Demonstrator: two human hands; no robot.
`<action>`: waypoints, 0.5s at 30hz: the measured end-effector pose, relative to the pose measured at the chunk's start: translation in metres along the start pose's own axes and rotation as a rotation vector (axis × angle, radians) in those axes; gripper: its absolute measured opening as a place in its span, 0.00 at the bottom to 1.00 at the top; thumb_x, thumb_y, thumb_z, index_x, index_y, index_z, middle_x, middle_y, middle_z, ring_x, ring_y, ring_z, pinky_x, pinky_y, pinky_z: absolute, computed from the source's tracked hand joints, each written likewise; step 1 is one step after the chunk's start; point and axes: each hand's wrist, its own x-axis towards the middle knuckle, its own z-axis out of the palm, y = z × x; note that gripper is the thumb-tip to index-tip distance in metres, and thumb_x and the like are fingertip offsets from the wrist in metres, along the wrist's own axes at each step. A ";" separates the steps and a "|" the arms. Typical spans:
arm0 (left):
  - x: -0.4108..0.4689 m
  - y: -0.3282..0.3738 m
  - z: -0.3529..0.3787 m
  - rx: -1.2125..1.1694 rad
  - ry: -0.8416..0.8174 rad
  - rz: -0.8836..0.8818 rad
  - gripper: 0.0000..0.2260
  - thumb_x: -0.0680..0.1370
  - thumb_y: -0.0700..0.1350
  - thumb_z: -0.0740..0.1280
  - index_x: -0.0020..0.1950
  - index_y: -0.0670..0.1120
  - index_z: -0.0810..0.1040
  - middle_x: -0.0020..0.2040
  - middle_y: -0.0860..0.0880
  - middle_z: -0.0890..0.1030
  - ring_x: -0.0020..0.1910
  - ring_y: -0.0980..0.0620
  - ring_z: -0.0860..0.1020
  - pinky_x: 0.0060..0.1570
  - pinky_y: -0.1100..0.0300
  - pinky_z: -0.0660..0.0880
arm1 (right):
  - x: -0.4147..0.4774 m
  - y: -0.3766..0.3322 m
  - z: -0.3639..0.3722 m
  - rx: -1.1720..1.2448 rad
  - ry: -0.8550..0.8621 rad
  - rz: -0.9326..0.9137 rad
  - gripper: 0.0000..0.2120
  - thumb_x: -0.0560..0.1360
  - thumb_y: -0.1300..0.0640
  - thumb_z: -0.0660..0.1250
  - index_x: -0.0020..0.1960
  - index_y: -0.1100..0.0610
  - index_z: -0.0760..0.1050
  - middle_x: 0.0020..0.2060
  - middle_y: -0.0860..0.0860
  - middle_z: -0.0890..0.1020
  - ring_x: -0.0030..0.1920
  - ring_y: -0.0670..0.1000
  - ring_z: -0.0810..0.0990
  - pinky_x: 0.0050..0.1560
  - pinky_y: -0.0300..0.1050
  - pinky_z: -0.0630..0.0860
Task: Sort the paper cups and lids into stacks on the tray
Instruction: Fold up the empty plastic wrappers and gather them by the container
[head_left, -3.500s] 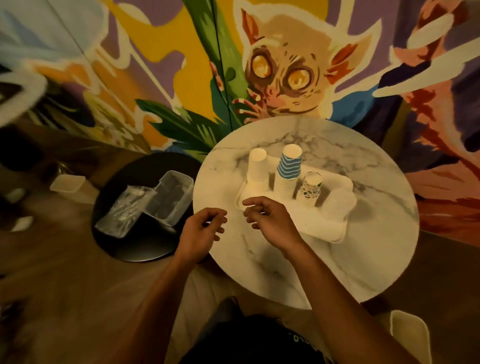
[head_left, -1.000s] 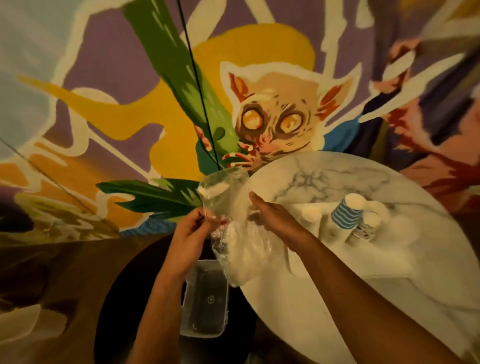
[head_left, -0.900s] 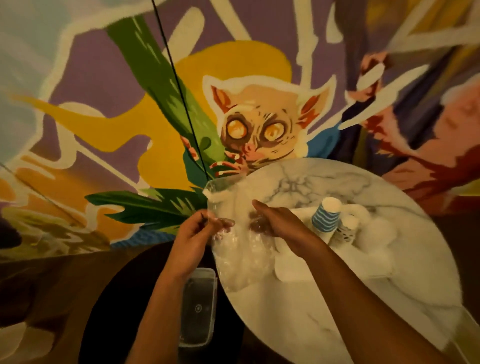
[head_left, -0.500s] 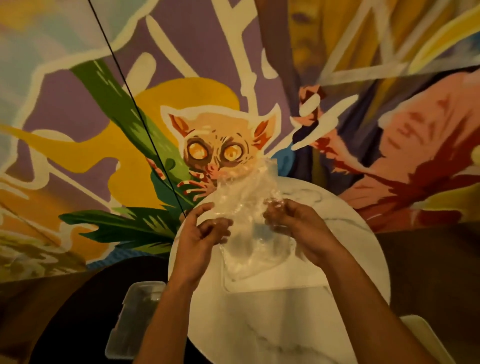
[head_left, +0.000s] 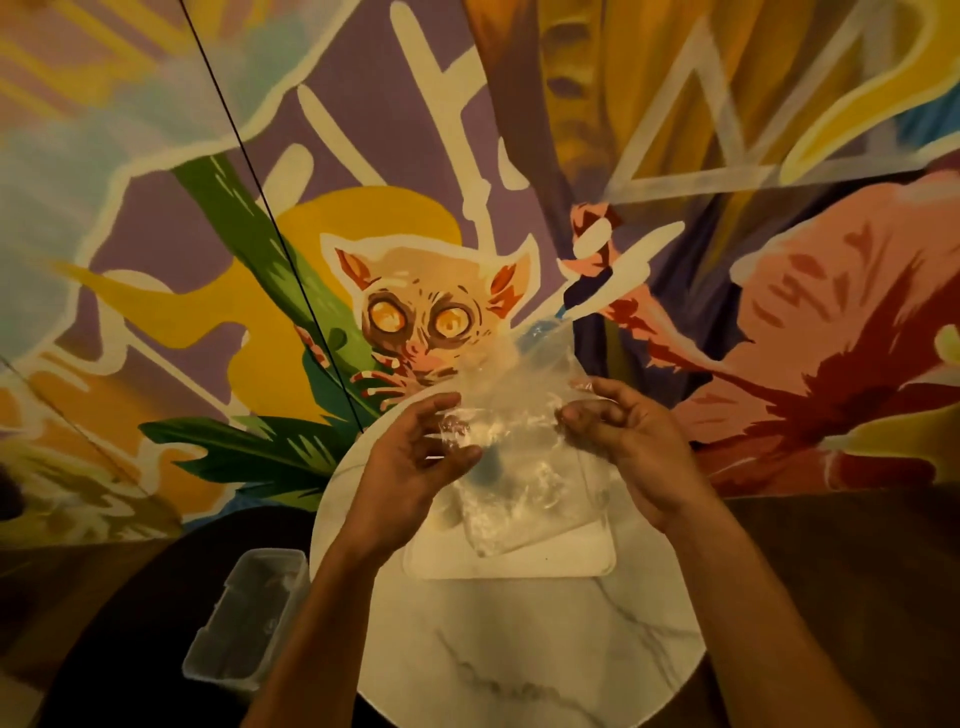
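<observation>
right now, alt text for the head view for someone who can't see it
A left hand and right hand hold a crumpled clear plastic bag over a white tray on a round marble table. A clear plastic container sits at lower left, and a colourful mural of a wide-eyed animal covers the wall behind.

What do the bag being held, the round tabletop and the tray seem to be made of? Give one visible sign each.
The bag: thin clear plastic, glossy; see-through and crinkled. The tabletop: marble or a marble-look laminate, smooth; grey veins on white. The tray: likely pale plastic, possibly moulded pulp, matt; rounded raised rim.
</observation>
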 end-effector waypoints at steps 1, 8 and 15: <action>-0.001 0.002 0.000 0.033 0.004 0.007 0.20 0.74 0.38 0.76 0.63 0.55 0.80 0.53 0.55 0.85 0.51 0.52 0.83 0.51 0.59 0.81 | -0.002 -0.003 -0.001 -0.001 0.013 -0.010 0.23 0.66 0.56 0.76 0.60 0.52 0.79 0.50 0.55 0.88 0.53 0.54 0.87 0.60 0.51 0.81; 0.001 0.023 -0.013 0.219 0.073 0.177 0.03 0.75 0.47 0.74 0.48 0.55 0.85 0.50 0.57 0.83 0.51 0.57 0.81 0.49 0.64 0.78 | -0.014 -0.023 0.002 -0.275 0.128 -0.148 0.19 0.72 0.56 0.77 0.62 0.51 0.79 0.42 0.48 0.88 0.45 0.40 0.86 0.42 0.31 0.79; -0.001 0.048 -0.036 0.252 -0.138 0.239 0.03 0.78 0.46 0.72 0.50 0.49 0.85 0.55 0.56 0.83 0.58 0.56 0.81 0.55 0.60 0.76 | -0.028 -0.047 0.025 -0.882 -0.022 -0.228 0.40 0.61 0.35 0.78 0.71 0.37 0.68 0.65 0.35 0.68 0.63 0.41 0.69 0.62 0.43 0.71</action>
